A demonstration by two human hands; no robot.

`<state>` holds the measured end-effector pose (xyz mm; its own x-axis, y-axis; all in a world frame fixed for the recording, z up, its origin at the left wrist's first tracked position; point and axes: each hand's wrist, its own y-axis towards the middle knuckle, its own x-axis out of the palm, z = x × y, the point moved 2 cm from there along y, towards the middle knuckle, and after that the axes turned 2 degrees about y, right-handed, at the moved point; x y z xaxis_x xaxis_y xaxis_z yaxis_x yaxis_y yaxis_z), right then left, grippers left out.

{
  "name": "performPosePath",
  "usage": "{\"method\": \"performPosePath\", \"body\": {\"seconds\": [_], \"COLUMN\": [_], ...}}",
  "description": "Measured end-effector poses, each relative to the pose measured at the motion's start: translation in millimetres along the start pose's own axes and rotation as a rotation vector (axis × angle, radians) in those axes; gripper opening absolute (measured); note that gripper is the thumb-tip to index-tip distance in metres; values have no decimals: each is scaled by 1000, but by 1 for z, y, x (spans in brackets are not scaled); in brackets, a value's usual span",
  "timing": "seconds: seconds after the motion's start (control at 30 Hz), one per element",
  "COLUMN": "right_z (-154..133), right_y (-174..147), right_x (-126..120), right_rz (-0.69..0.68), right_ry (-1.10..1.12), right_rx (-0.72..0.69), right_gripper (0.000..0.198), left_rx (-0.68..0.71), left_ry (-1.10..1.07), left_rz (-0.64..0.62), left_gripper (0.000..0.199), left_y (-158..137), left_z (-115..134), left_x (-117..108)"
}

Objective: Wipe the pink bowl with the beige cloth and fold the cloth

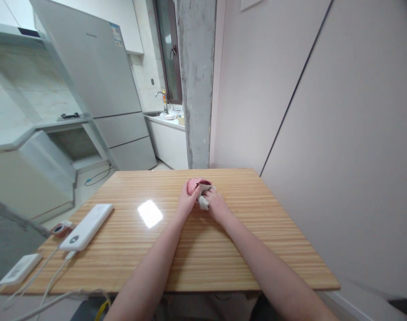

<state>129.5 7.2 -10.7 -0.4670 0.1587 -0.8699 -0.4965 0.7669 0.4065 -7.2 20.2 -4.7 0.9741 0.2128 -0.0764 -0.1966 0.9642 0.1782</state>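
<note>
Near the far middle of the table, a small pink cup lies tipped, its dark opening facing right and toward me. My left hand is closed around its left side, thumb toward the front. A crumpled whitish cloth or tissue is pinched in my right hand and touches the cup at its rim. Part of the cloth hangs down between both hands. The cup's far side and underside are hidden, and several right fingertips are covered by the cloth.
The wooden table has a white power bank with cables at left. Beside it are a reddish round-faced gadget and a white flat box. A grey pillar and pale wall panels stand beyond; a fridge is back left.
</note>
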Motion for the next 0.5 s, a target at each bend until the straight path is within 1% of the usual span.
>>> {"method": "performPosePath", "body": {"seconds": [0.07, 0.1, 0.13, 0.2, 0.27, 0.4, 0.43, 0.5], "right_z": [1, 1, 0, -1, 0, 6, 8, 9], "right_y": [-2, -2, -3, -2, 0, 2, 2, 1], "right_x": [-1, -1, -1, 0, 0, -1, -1, -1], "right_rz": [50, 77, 99, 111, 92, 15, 0, 1], "right_ry": [12, 31, 56, 105, 119, 55, 43, 38], "right_rx": [67, 95, 118, 128, 98, -35, -56, -54], "right_gripper": [20, 21, 21, 21, 20, 21, 21, 21], "left_rx": [-50, -59, -59, -47, -37, 30, 36, 10], "left_ry": [-70, -98, -115, -112, -72, 28, 24, -41], "left_rz": [36, 49, 55, 74, 83, 21, 12, 30], "left_gripper": [73, 76, 75, 67, 59, 46, 46, 55], "left_y": [-8, -12, -14, -16, -11, 0, 1, 0], "left_z": [0, -1, -1, 0, 1, 3, 2, -2], "left_x": [10, 15, 19, 21, 14, -3, -4, 1]}}
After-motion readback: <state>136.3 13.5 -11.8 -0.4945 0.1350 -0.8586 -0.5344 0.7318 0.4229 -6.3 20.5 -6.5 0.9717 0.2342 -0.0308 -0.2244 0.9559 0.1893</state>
